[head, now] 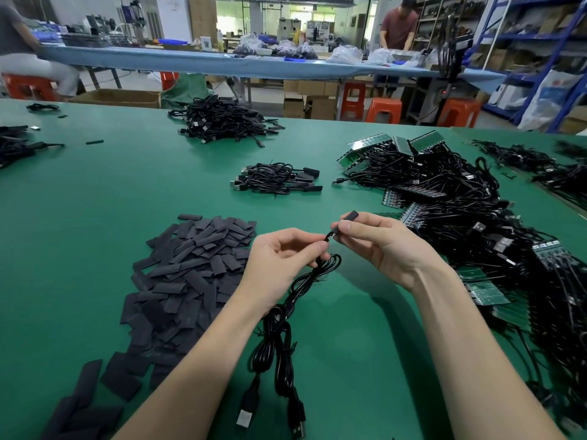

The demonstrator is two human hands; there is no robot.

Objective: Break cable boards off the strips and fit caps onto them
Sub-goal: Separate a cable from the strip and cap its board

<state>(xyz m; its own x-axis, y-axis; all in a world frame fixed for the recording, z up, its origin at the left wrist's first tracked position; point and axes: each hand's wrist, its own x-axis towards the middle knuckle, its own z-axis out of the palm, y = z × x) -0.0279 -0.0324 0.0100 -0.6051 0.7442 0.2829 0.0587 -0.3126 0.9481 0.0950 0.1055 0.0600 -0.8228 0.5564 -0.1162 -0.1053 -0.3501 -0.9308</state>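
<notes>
Right hand [378,246] pinches a black cap [347,218]; left hand [282,258] pinches its cable [279,325]. Green desk [95,192] holds cap piles, in a workshop with orange stools [382,111].

I see a green table [95,192] up close and, beyond it, a long blue bench [197,63] crossing the room. Orange stools [382,111] stand under and beside it, with cardboard boxes [309,100] on the pale floor [133,81]. Blue shelving [536,36] fills the right side. At the back, a bright doorway [273,17] lets in light.
</notes>
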